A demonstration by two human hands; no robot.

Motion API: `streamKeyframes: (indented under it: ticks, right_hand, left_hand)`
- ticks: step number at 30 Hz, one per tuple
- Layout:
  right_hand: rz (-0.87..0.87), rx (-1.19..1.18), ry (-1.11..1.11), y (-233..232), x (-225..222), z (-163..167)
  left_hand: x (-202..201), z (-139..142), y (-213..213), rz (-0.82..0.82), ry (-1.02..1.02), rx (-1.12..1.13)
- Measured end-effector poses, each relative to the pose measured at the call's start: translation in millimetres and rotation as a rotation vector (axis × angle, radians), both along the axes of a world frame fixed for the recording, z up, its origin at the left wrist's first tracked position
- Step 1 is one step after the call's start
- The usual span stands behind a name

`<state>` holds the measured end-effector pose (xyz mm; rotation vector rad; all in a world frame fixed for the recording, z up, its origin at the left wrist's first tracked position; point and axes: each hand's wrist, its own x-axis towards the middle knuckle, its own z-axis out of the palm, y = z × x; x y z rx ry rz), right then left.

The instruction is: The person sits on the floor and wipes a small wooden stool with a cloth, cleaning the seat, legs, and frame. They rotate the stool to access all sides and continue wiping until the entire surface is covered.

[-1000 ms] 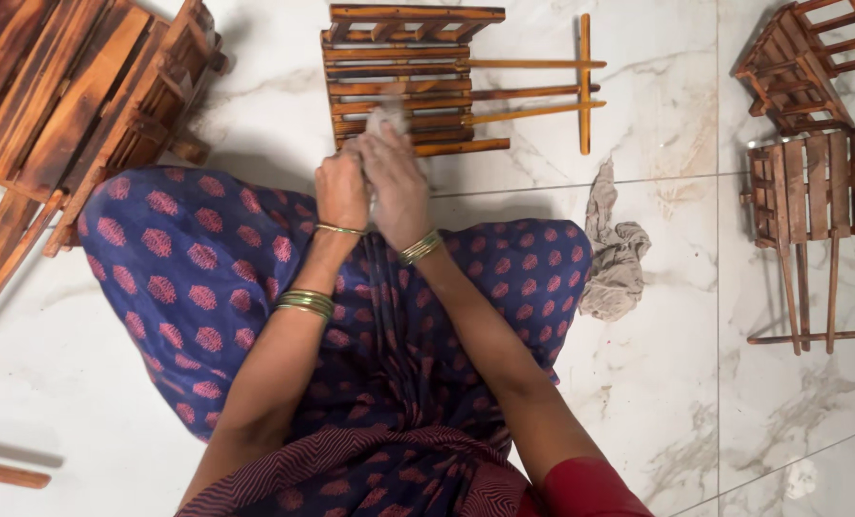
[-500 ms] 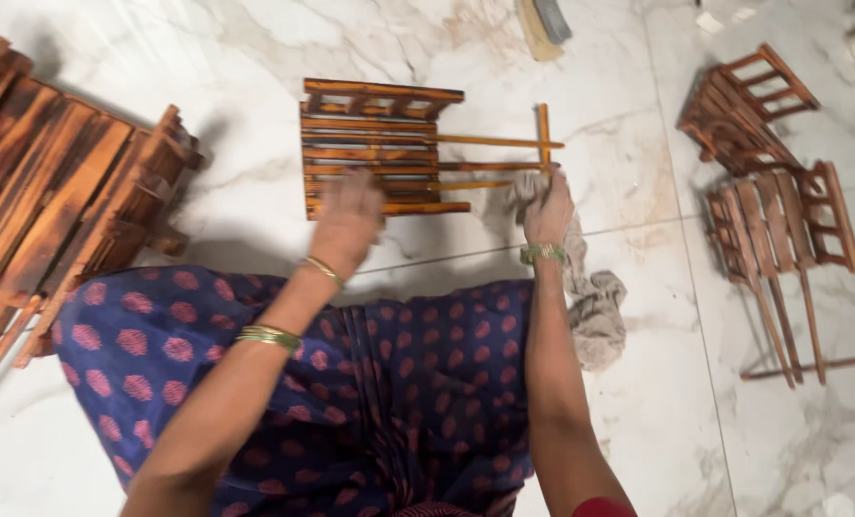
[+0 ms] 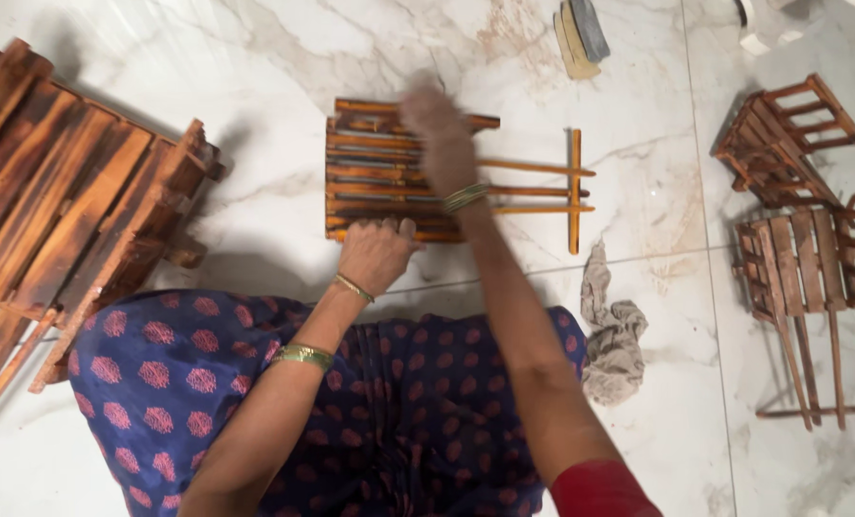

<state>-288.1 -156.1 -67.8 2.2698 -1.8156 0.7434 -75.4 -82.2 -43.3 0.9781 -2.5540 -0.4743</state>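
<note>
1. Your left hand (image 3: 375, 254) rests on the near edge of the small slatted wooden rack (image 3: 389, 172), fingers curled over that edge and pressing on it, with nothing else held.
2. Your right hand (image 3: 437, 124) lies on top of the rack, beyond your left hand and a little to its right. It is blurred, so you cannot tell whether the fingers are spread or closed on anything.
3. The rack lies flat on the marble floor (image 3: 255, 48), straight ahead of both hands, and its thin rods run out to the right of your right wrist to a crossbar (image 3: 575, 191).
4. A crumpled grey cloth (image 3: 611, 330) lies on the floor to the right of your right forearm, close to it.
5. A large wooden slatted piece (image 3: 64, 211) sits well left of your left hand, and two small wooden racks (image 3: 796, 201) sit far right of your right hand.
</note>
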Motion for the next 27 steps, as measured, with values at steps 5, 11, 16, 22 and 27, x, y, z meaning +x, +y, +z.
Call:
streamKeyframes:
  ticks: [5,11,16,22,27]
  right_hand:
    - [-0.531,0.467,0.148,61.1,-157.0,-10.8]
    - [-0.497,0.035,-0.369,97.5,-159.8,-55.8]
    - [-0.297,0.261,0.156,70.8,-104.5,-72.8]
    - [-0.584,0.465,0.126,113.5,-184.9,-59.8]
    - [-0.855,0.338,-0.168,120.2,-205.9,-68.0]
  left_hand:
    - [0.4,0.7,-4.0,-0.032,0.013,0.053]
    - [-3.0,2.1,-1.3,0.003,-0.01,-0.073]
    - [-2.5,-4.3,2.3,0.012,-0.045,-0.05]
    - [-2.1,-6.5,3.9,0.027,-0.094,-0.053]
    - [-2.2,-1.8,3.0,0.029,-0.083,-0.057]
